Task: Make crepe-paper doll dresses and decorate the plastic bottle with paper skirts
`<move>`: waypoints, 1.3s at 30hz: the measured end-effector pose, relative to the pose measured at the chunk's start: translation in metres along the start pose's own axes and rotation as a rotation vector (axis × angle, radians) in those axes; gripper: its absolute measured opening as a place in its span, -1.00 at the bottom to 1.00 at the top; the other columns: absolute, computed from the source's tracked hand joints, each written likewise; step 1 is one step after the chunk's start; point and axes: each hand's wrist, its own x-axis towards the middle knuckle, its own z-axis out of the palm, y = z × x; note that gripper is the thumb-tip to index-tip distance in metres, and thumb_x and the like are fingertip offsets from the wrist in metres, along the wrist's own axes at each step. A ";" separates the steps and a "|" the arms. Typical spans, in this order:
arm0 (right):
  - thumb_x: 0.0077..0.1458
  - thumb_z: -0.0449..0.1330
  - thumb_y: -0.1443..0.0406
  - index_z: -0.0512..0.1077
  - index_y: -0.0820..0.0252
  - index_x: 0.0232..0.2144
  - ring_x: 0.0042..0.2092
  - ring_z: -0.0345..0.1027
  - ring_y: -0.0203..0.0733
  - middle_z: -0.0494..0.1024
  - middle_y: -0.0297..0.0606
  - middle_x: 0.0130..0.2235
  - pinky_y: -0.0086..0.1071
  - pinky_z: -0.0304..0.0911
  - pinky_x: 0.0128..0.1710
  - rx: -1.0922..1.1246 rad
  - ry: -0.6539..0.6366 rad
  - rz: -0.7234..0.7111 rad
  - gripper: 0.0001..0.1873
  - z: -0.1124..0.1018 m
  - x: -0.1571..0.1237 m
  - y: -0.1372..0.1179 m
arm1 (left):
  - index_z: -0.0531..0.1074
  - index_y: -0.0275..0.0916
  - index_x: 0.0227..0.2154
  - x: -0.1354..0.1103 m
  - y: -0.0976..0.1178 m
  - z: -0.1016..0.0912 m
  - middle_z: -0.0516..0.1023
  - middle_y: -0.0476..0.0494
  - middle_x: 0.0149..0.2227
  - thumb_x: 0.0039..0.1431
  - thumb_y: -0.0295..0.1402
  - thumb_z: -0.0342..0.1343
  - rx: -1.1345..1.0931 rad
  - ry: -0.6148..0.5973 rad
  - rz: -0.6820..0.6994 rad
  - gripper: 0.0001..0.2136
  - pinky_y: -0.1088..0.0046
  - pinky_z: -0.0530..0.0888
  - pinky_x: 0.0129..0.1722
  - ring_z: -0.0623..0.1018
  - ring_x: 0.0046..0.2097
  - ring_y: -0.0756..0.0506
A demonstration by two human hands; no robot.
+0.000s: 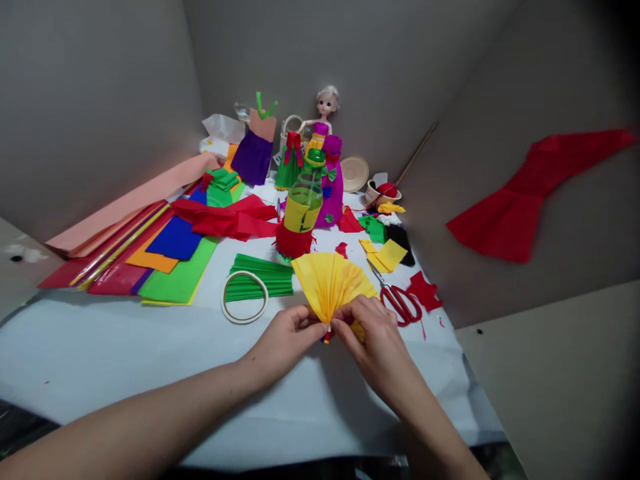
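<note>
A pleated yellow paper fan spreads upward between my hands, its folds gathered to a narrow base. My left hand pinches that base from the left. From the right, the thumb and fingers of my right hand close on the same gathered part. A small red, yellow and blue end pokes out below the fingertips; its kind is unclear. Just left of the fan lie a pleated green paper and a white tape ring. Red-handled scissors rest to the right of it.
Behind the fan stands a green bottle with yellow and red paper wrapping. A doll stands farther back. Coloured paper sheets are piled at left. Yellow scraps and a basket are at right. A red paper dress hangs on the wall.
</note>
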 end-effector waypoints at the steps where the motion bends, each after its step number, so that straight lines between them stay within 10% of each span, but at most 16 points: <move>1: 0.18 0.22 0.36 0.39 0.13 -0.40 -0.20 0.29 -0.14 0.47 -0.35 -0.32 -0.24 0.00 -0.17 -0.004 0.009 -0.004 -0.90 0.001 0.000 0.000 | 0.49 -0.33 -0.39 0.000 0.001 0.000 0.58 -0.11 -0.34 0.00 -0.36 0.20 0.008 0.005 -0.001 -0.86 0.45 0.38 -0.18 0.50 -0.25 -0.05; 39: 0.11 0.31 0.29 0.35 0.13 -0.36 -0.25 0.32 -0.15 0.52 -0.36 -0.35 -0.26 -0.05 -0.20 -0.172 0.254 -0.152 -0.83 0.006 -0.001 -0.003 | 0.50 -0.30 -0.34 0.007 -0.011 -0.004 0.61 -0.16 -0.31 -0.01 -0.28 0.22 0.104 0.018 0.125 -0.79 0.32 0.45 -0.13 0.56 -0.22 -0.13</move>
